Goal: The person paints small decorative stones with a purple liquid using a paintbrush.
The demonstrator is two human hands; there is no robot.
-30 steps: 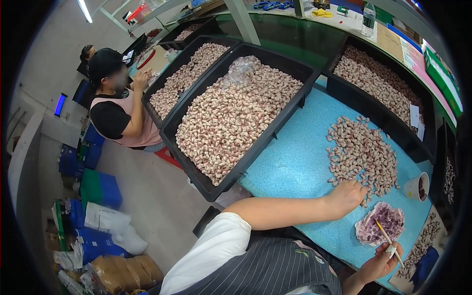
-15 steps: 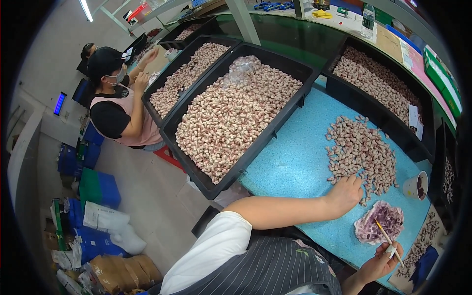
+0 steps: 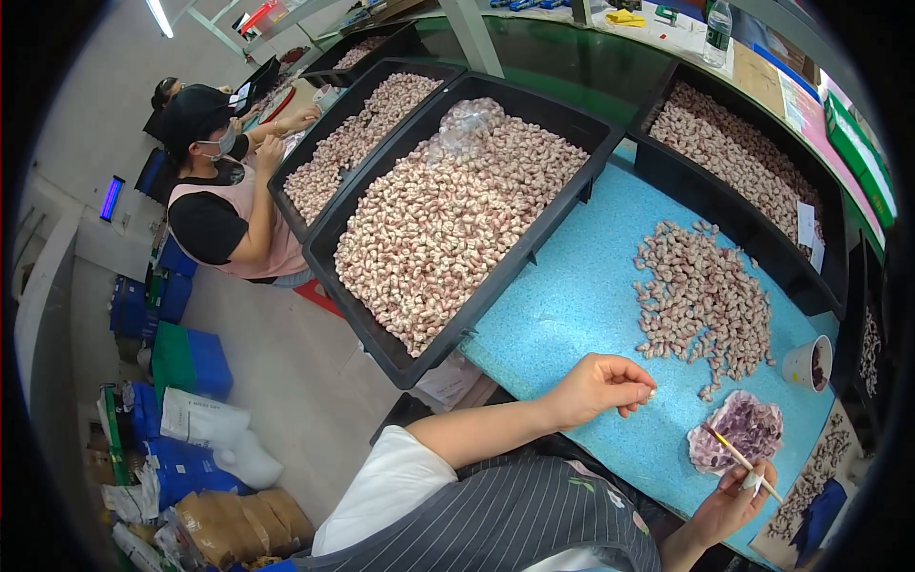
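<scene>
My left hand (image 3: pixel 602 393) is above the blue mat (image 3: pixel 548 329), thumb and forefinger pinching a small pale piece (image 3: pixel 652 392). It looks like one of the small pink-and-cream pieces (image 3: pixel 705 300) heaped farther along the mat. In my right hand (image 3: pixel 732 505) is a slim paintbrush (image 3: pixel 739 456), with something white around its handle at the fingers. Beneath the brush lies a crinkled, pale-rimmed pad (image 3: pixel 753 429) stained purple inside. The brush's tip is over the pad's left part; I cannot tell whether it touches.
A large black tray (image 3: pixel 448 362) of similar pieces, with a clear plastic bag (image 3: pixel 467 129) on them, stands left. Another black tray (image 3: pixel 734 219) is at the back right. A white cup (image 3: pixel 805 362) stands near the right edge. A masked co-worker (image 3: pixel 224 191) sits at far left.
My left hand has drawn back from the heap toward the left with a small piece in its fingertips. The brush now lies at a flatter angle, its tip farther left.
</scene>
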